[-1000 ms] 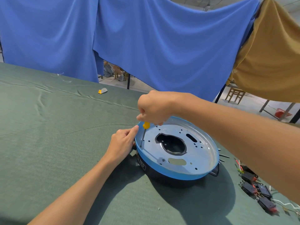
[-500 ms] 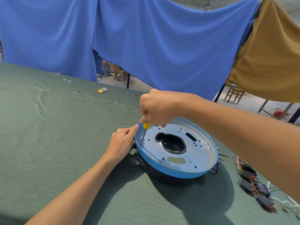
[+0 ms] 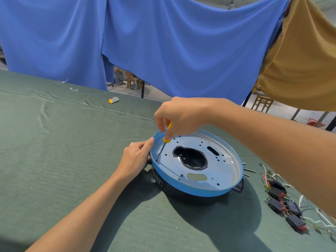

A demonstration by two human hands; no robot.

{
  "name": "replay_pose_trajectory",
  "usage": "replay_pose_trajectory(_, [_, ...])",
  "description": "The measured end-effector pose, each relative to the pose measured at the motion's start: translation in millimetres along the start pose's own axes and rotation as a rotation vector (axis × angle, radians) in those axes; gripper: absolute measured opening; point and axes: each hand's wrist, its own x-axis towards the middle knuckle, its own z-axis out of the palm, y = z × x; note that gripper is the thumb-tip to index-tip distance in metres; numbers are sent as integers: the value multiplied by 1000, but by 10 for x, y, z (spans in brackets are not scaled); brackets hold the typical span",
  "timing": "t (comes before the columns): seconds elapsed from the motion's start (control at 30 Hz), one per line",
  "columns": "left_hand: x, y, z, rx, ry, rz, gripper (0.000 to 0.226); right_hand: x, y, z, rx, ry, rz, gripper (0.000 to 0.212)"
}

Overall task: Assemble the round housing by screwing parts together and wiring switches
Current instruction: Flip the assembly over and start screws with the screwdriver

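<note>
Screw-driving step, I reckon: the right hand [image 3: 181, 115] has its fingers clamped on a small yellow-handled screwdriver [image 3: 166, 138]. Its tip is down near the left edge of the round blue-rimmed metal housing [image 3: 223, 166] on the green tabletop [image 3: 72, 160], and the left hand [image 3: 135, 159] grips the rim with curled fingers. Next it probably wants steady twisting with the tip kept seated.

On my feed the housing [image 3: 190, 191] sits on the desk [image 3: 54, 151]. Switches [image 3: 283, 202] lie right of it, with a small gadget [image 3: 113, 100] well behind-left. The left hand [image 3: 135, 160] holds its left rim, and the screwdriver [image 3: 166, 138] stands just inside there, under the right hand [image 3: 181, 115].
</note>
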Motion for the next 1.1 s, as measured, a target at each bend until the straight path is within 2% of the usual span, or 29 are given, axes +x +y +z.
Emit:
replay_pose_trajectory(0.17, [32, -9, -6, 50, 3, -15, 56, 15, -53, 38, -18, 123, -85, 7])
replay_pose_trajectory(0.43, [62, -31, -13, 77, -15, -30, 57, 10, -97, 78, 51, 100, 12, 26])
replay_pose_trajectory(0.63, [38, -4, -10, 99, -4, -3, 57, 148, -149, 87, 151, 92, 154, 29])
replay_pose_trajectory(0.77, [6, 37, -8, 92, 5, 14, 64, 172, -188, 40, 272, 156, 151, 29])
replay_pose_trajectory(1.0, [-11, 39, -6, 30, 10, 31, 63, 183, -225, 12, 121, -131, 179, 26])
replay_pose_trajectory(1.1, [2, 24, -1, 30, 36, 43, 62, 182, -197, 38, 54, -128, 166, 25])
